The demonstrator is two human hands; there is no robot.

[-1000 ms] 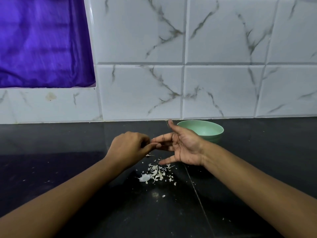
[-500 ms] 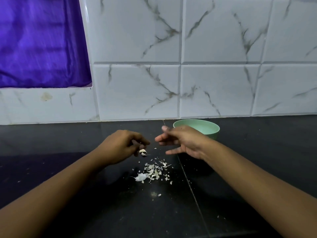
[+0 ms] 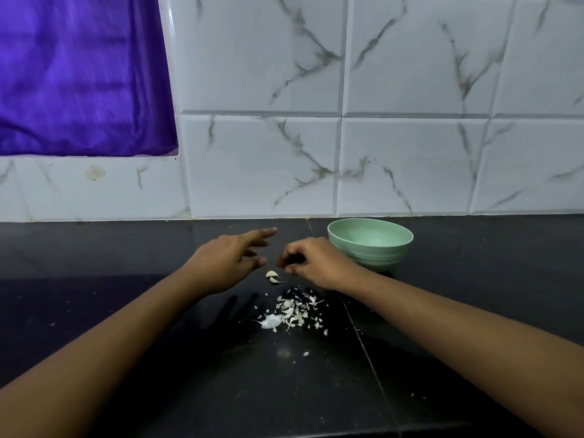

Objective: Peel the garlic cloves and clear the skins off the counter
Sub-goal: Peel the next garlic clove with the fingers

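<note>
Two small garlic cloves (image 3: 272,277) lie on the black counter (image 3: 94,248) in the gap between the two hands, one just nearer the person than the other and almost touching it; both are pale cream and curved, and the nearer one trails a thin wisp of skin toward the right hand's side. The left hand (image 3: 227,262) hovers palm down just to the left of the cloves; its fingers are stretched out and spread, the forefinger reaching farthest toward the wall, and it holds nothing. The right hand (image 3: 317,262) sits just right of the cloves with its back up; its fingers are curled under, tips pointing down close above the cloves; whether anything is pinched between them cannot be made out, since the hollow under the fingers is dark.

The skins (image 3: 294,312) lie on the counter nearer the person than both hands, below the right wrist; they form a loose scatter of white flakes and slivers, with one larger papery white piece at the left edge, and a few stray specks lie nearer still.

Beyond the right hand and close behind its knuckles stands a pale green bowl (image 3: 373,257); its inside looks bare from this angle. White marbled tiles (image 3: 262,165) rise behind the counter; a purple cloth (image 3: 79,74) hangs far up to the left of the left hand.
</note>
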